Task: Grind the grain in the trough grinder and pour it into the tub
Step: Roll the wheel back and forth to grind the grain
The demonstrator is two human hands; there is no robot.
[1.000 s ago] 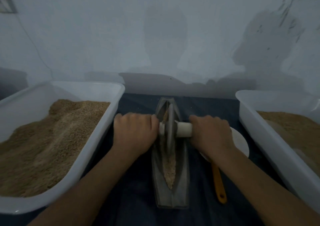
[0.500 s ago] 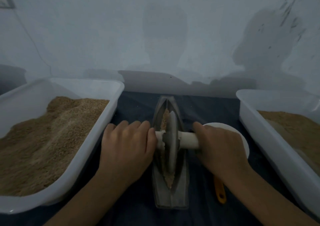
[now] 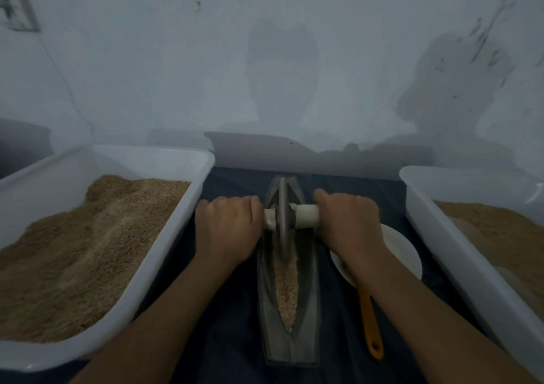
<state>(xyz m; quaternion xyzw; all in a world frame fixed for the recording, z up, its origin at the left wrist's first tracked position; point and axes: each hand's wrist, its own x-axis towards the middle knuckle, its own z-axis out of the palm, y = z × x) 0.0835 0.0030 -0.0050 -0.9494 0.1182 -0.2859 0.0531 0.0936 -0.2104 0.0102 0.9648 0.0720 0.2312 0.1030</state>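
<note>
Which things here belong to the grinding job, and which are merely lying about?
In use:
left hand and right hand, gripping the roller handle
grinding wheel
trough grinder
grain
left tub
right tub

Lying about:
white dish
orange-handled tool

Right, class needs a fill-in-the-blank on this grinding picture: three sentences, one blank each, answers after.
1. Both hands, left hand and right hand, grip the white ____ of the grinding wheel.
2. The grain lies in the trough grinder, which stands between two white ____.
3. The spoon has an ____ handle.

Answers: axle; tubs; orange
</note>
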